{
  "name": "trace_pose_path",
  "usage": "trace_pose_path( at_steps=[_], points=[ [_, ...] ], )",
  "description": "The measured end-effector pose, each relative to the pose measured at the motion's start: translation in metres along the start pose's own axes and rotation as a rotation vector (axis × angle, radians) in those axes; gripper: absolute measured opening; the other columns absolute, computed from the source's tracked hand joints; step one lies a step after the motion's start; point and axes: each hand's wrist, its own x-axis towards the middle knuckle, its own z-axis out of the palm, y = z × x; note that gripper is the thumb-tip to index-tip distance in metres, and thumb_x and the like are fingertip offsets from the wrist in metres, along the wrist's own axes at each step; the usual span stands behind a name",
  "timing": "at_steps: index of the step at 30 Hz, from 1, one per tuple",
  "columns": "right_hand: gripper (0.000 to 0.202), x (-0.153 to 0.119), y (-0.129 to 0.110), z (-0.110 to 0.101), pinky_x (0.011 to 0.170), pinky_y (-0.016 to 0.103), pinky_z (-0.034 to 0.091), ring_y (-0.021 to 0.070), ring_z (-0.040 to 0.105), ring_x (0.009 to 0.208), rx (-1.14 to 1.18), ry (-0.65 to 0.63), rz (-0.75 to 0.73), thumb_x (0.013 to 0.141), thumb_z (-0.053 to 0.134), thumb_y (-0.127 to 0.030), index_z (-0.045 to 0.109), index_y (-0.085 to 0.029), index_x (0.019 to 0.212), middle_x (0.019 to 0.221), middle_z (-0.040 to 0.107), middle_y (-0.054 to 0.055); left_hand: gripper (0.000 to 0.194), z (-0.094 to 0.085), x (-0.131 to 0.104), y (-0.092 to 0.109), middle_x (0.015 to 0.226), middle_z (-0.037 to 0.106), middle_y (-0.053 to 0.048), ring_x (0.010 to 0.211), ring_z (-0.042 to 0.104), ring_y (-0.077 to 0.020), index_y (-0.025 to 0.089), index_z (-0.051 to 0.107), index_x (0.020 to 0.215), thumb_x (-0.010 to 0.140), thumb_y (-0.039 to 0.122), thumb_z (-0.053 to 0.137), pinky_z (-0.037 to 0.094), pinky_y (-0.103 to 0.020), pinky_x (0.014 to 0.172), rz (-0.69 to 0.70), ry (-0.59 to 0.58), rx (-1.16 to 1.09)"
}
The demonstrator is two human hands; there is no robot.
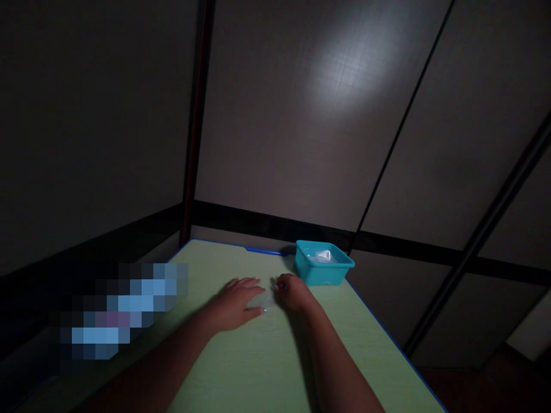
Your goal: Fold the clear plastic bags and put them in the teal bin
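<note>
A small clear plastic piece, perhaps a bag or sheet (267, 298), lies on the light green table between my two hands. My left hand (236, 303) rests flat with its fingers stretched out, the thumb and fingertips touching the left side of the plastic. On the other side, my right hand (294, 292) is closed, with its fingertips pinched together at the plastic's right edge. What those fingertips hold is too small and dark to make out. A turquoise plastic basket (321, 274) stands just beyond my right hand, with clear, shiny plastic (322, 256) inside it.
The green table (241, 367) has a blue edge and reaches to dark panelled doors (284, 126) at the back. A blue strip (269, 251) runs along its far edge. At the left, a pixelated patch (138, 301) hides part of the scene.
</note>
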Motion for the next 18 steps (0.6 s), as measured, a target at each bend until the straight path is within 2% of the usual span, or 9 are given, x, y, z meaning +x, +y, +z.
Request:
trace_pose_path(
  at_steps=[2,5,9,11,15,18],
  points=[
    [0.01,-0.001,-0.001,-0.001,0.06,0.02,0.034,0.0123,0.053,0.068,0.016,-0.022,-0.015,0.075,0.055,-0.021,0.064,-0.017,0.077,0.077,0.064,0.004,0.05,0.006,-0.001,0.0,0.141,0.035,-0.002,0.129,0.031,-0.023,0.035,0.042,0.128,0.081,0.053,0.046,0.018,-0.046,0.106,0.057,-0.101,-0.055],
    [0.016,0.001,0.002,-0.004,0.057,0.02,0.034,0.0121,0.053,0.066,0.038,-0.008,-0.003,0.082,0.049,-0.025,0.062,-0.016,0.086,0.074,0.063,0.003,0.052,0.011,-0.001,-0.001,0.143,0.032,-0.002,0.132,0.027,-0.0228,0.038,0.036,0.131,0.082,0.054,0.045,0.014,-0.05,0.106,0.082,-0.192,-0.113],
    [0.02,0.003,0.01,-0.004,0.067,0.022,0.037,0.0136,0.055,0.077,0.028,0.067,0.073,0.082,0.047,-0.018,0.059,-0.015,0.097,0.094,0.06,0.008,0.048,0.008,-0.002,-0.002,0.141,0.034,-0.001,0.131,0.027,-0.0223,0.04,0.039,0.129,0.083,0.055,0.043,0.017,-0.05,0.105,0.069,-0.247,-0.147],
    [0.02,0.004,0.014,-0.002,0.071,0.023,0.038,0.0153,0.055,0.082,0.022,0.086,0.102,0.079,0.053,-0.019,0.059,-0.015,0.097,0.101,0.057,0.01,0.045,0.005,-0.002,-0.001,0.139,0.037,-0.001,0.13,0.03,-0.0221,0.04,0.045,0.125,0.083,0.055,0.043,0.017,-0.05,0.105,0.052,-0.228,-0.145],
    [0.029,0.003,0.019,0.002,0.073,0.026,0.04,0.018,0.054,0.087,-0.011,0.09,0.156,0.077,0.06,-0.035,0.057,-0.016,0.098,0.1,0.057,0.009,0.046,0.002,-0.001,0.003,0.138,0.04,-0.003,0.128,0.034,-0.0208,0.034,0.046,0.126,0.084,0.054,0.042,0.016,-0.046,0.107,0.018,-0.079,-0.133],
    [0.028,0.003,0.021,0.005,0.072,0.028,0.039,0.0198,0.053,0.088,-0.059,0.066,0.194,0.075,0.061,-0.038,0.058,-0.016,0.093,0.095,0.059,0.009,0.048,0.004,-0.001,0.008,0.139,0.038,-0.002,0.129,0.033,-0.0206,0.034,0.044,0.127,0.084,0.054,0.042,0.018,-0.044,0.107,0.07,-0.1,-0.151]
  ],
)
